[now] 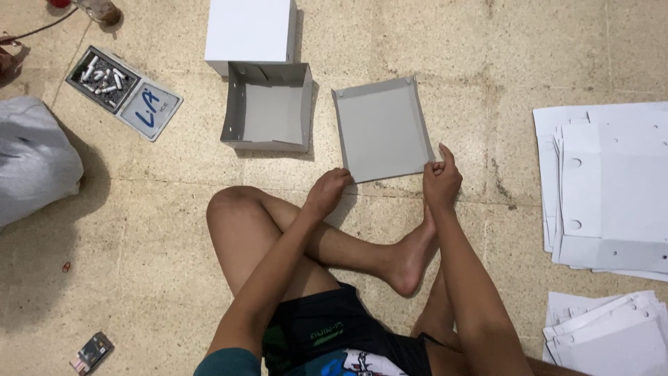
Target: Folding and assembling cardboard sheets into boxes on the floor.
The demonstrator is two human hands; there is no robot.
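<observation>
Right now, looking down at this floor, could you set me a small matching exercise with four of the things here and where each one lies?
Things:
1. Shallow grey tray
2. Deeper grey box
3. Stack of flat white sheets
4. Grey cloth bundle

Places:
A. At the far left edge of the floor
B. At the right edge, lying flat in a pile
C. Held at its near edge by the left hand and right hand
D. Beside the tray on its left, just below a closed white box

Pairs: 1-C, 2-D, 3-B, 4-A
</observation>
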